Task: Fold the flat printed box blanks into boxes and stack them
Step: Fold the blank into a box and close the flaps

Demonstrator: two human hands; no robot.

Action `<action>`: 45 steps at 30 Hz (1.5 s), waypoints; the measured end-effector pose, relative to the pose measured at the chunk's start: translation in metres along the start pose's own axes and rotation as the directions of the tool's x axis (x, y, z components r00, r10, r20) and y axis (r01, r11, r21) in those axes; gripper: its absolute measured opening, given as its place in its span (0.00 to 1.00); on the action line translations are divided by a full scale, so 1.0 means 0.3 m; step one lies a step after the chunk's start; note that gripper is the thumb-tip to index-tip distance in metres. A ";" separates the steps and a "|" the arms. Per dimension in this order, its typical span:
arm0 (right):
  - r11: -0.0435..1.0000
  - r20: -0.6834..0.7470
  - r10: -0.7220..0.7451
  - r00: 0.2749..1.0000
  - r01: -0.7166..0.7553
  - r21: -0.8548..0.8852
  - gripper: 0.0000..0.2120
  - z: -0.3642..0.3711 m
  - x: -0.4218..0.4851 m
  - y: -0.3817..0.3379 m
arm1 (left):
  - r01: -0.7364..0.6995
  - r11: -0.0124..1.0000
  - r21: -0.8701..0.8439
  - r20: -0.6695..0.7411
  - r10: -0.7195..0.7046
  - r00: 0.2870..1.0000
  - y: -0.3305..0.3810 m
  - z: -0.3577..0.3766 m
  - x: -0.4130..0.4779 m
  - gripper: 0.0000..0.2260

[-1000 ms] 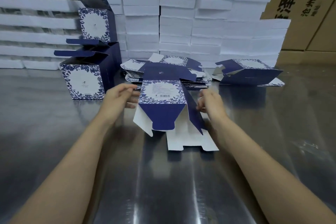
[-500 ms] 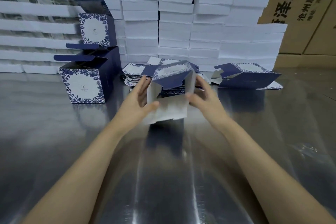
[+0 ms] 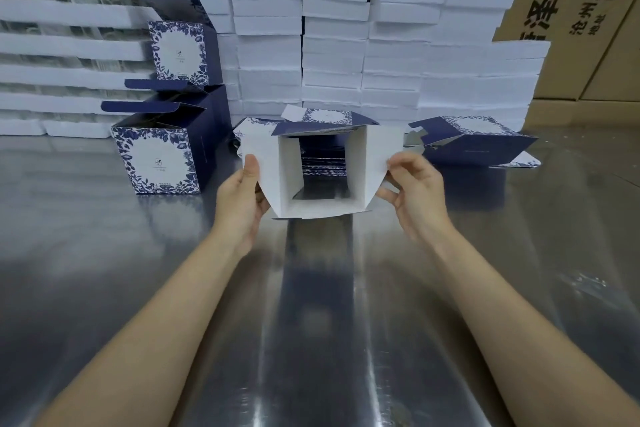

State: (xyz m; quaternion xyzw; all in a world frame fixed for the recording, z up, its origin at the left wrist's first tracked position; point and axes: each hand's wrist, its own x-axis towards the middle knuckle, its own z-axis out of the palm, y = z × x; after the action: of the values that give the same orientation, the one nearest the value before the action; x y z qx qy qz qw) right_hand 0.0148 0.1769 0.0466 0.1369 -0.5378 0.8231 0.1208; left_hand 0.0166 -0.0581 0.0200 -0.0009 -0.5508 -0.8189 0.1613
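The left hand [image 3: 242,198] gripped the left flap of an opened box [image 3: 358,166], with the thumb on the flap's white inner face and the fingers curled behind it. The right hand [image 3: 415,191] pinched the outer edge of the right flap between thumb and fingers. The box was held between the two hands over the middle of the table [image 3: 311,322], pulled into a square tube with its open end toward the camera. It was white inside and dark blue outside, with both side flaps spread outward and a blue flap standing out along its top edge. Whether its lower edge touched the tabletop could not be told. Just behind it, partly seen through the tube, lay a pile of flat blanks [image 3: 325,116] printed with blue flowers. To the far left stood a folded box [image 3: 161,159] with its lid flaps up, and a second folded box [image 3: 180,52] sat higher, just behind it. To the right, well apart from the hands, a half-opened box [image 3: 474,142] lay tilted on its side. Along the far edge of the shiny metal table rose rows of stacked white slabs [image 3: 332,45]. Brown cartons [image 3: 571,10] with black characters stood behind them at the far right.
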 end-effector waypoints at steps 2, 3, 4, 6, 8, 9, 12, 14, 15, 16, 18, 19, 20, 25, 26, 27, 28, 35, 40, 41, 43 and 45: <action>0.996 0.090 0.091 0.992 -0.090 -0.006 0.16 -0.009 0.000 -0.006 | -0.002 1.000 -0.020 -0.018 0.001 1.000 0.000 -0.009 0.005 0.16; 0.994 0.147 0.113 0.983 -0.113 -0.008 0.18 -0.013 0.001 -0.013 | -0.008 1.000 -0.026 -0.019 0.008 1.000 0.004 -0.015 0.008 0.16; 0.993 0.202 0.117 0.972 -0.113 -0.031 0.22 -0.015 0.002 -0.020 | -0.014 0.999 -0.031 -0.019 0.013 1.000 0.011 -0.020 0.010 0.16; 0.984 0.296 0.098 0.950 -0.049 -0.170 0.34 -0.022 0.003 -0.033 | -0.028 0.998 -0.053 -0.030 0.027 0.999 0.019 -0.023 0.013 0.15; 0.935 0.412 0.117 0.904 0.039 -0.352 0.41 -0.023 -0.006 -0.036 | -0.026 0.996 -0.090 -0.051 0.022 0.998 0.021 -0.018 0.011 0.15; 0.911 0.468 0.148 0.871 0.064 -0.408 0.44 -0.024 -0.011 -0.035 | -0.015 0.995 -0.104 -0.061 0.008 0.998 0.022 -0.016 0.009 0.14; 0.893 0.491 0.188 0.850 0.060 -0.447 0.46 -0.013 -0.024 -0.028 | -0.001 0.993 -0.122 -0.095 -0.011 0.995 0.024 -0.015 0.005 0.14; 0.884 0.342 0.088 0.936 0.085 -0.459 0.40 0.011 -0.031 -0.016 | -0.021 0.991 -0.134 -0.110 0.006 0.994 0.028 -0.010 0.002 0.14; 0.875 0.242 0.012 0.970 0.107 -0.472 0.36 0.025 -0.034 -0.008 | -0.028 0.989 -0.143 -0.107 0.013 0.994 0.030 -0.005 0.000 0.15; 0.868 0.151 -0.053 0.987 0.120 -0.482 0.32 0.036 -0.034 0.003 | -0.032 0.988 -0.153 -0.094 0.018 0.995 0.033 0.002 -0.004 0.15; 0.868 0.026 -0.136 0.990 0.131 -0.479 0.28 0.046 -0.034 0.028 | -0.034 0.988 -0.150 -0.074 0.023 0.997 0.029 0.021 -0.015 0.15; 0.866 -0.016 -0.167 0.986 0.138 -0.481 0.28 0.047 -0.034 0.037 | -0.039 0.990 -0.132 -0.071 0.029 0.997 0.023 0.031 -0.022 0.15; 0.861 -0.051 -0.192 0.980 0.144 -0.487 0.27 0.045 -0.034 0.043 | -0.052 0.995 -0.090 -0.069 0.046 0.997 0.014 0.039 -0.029 0.14; 0.840 -0.152 -0.263 0.953 0.149 -0.521 0.29 0.044 -0.031 0.048 | -0.195 0.938 0.288 0.022 0.197 0.980 -0.041 0.057 -0.057 0.06; 0.844 -0.152 -0.265 0.952 0.152 -0.515 0.30 0.043 -0.029 0.049 | -0.206 0.926 0.317 0.064 0.196 0.978 -0.053 0.056 -0.057 0.05; 0.844 -0.136 -0.260 0.956 0.156 -0.514 0.30 0.044 -0.029 0.049 | -0.215 0.916 0.340 0.111 0.188 0.976 -0.062 0.054 -0.057 0.06; 0.826 -0.091 -0.261 0.961 0.173 -0.537 0.30 0.046 -0.033 0.047 | -0.203 0.922 0.330 0.143 0.163 0.976 -0.067 0.052 -0.057 0.09; -0.038 0.426 -0.491 0.760 0.470 -0.882 0.29 0.075 -0.053 0.022 | -0.178 0.916 0.358 0.131 0.140 0.981 -0.066 0.037 -0.056 0.07; -0.024 0.479 -0.436 0.762 0.522 -0.853 0.21 0.084 -0.072 -0.054 | -0.295 0.688 0.663 0.233 0.185 0.955 -0.091 0.032 -0.056 0.15; 0.012 0.460 -0.401 0.792 0.507 -0.862 0.22 0.085 -0.076 -0.069 | -0.330 0.645 0.689 0.268 0.197 0.943 -0.092 0.033 -0.058 0.15; 0.151 0.426 -0.332 0.842 0.493 -0.857 0.26 0.081 -0.077 -0.090 | -0.400 0.616 0.679 0.352 0.205 0.913 -0.081 0.035 -0.061 0.21; 0.400 0.374 -0.274 0.886 0.458 -0.794 0.26 0.073 -0.069 -0.110 | -0.476 0.585 0.657 0.451 0.201 0.870 -0.074 0.032 -0.061 0.32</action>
State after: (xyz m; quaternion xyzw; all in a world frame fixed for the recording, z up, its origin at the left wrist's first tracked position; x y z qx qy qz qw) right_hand 0.0476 0.1686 0.0758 0.2472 -0.8411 0.3755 0.3008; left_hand 0.0264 -0.0371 0.0005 -0.1772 -0.8460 -0.4576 0.2084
